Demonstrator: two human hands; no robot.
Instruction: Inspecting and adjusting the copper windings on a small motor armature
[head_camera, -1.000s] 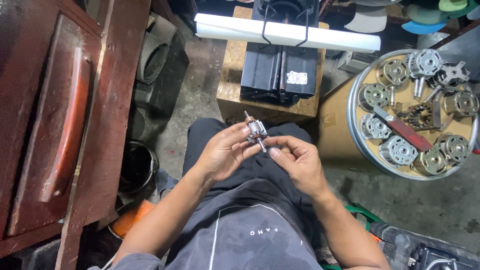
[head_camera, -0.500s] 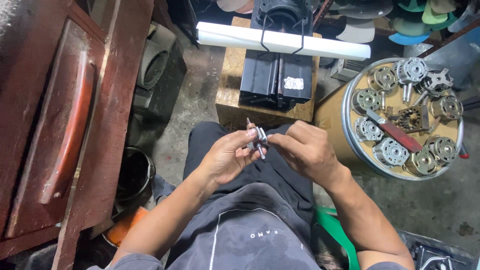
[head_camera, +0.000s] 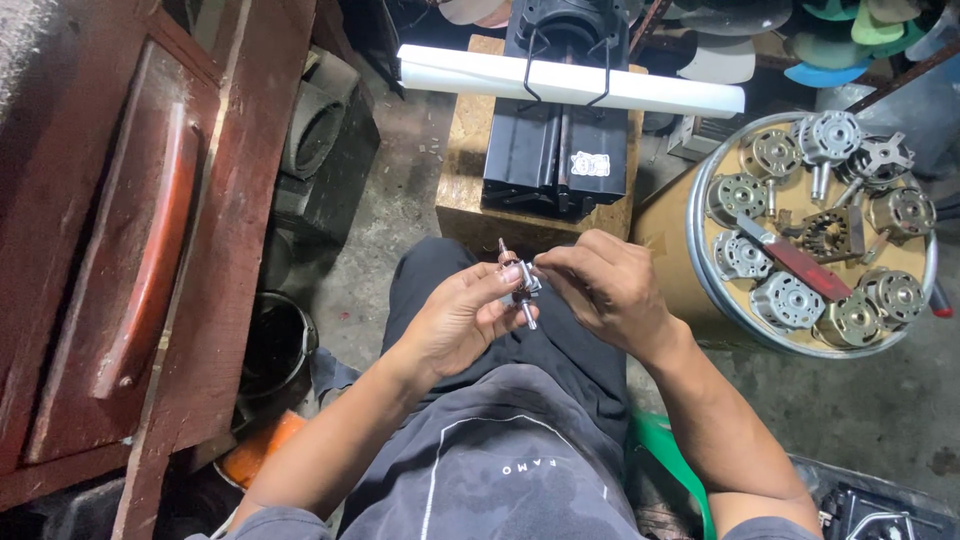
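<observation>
Above the person's lap, in the head view, both hands meet on a small motor rotor (head_camera: 520, 283), a metal shaft with a wound core at its middle, held tilted with one shaft end pointing up and away and the other down toward the body. The left hand (head_camera: 462, 318) is closed around the rotor, fingers curled under it and thumb pressing on the core. The right hand (head_camera: 603, 288) is pinched on the same rotor from the other side, fingertips touching its core just beside the left thumb. The person sits with dark trousers and a grey shirt visible below the hands. Directly ahead of the knees stands a wooden block (head_camera: 466, 170) serving as a surface; on it rests a black ribbed housing (head_camera: 556, 150), and a white tube (head_camera: 570, 82) lies across the far end of that housing under two black wire clips. To the right, well apart from the hands, a round metal tray (head_camera: 700, 270) carries several small motor assemblies (head_camera: 786, 300) arranged in a ring, with a red-handled tool (head_camera: 800, 268) lying diagonally among them. To the left stands a dark red wooden door panel (head_camera: 130, 240), and near its foot sits a black bucket (head_camera: 275, 345) on the concrete floor (head_camera: 880, 400).
</observation>
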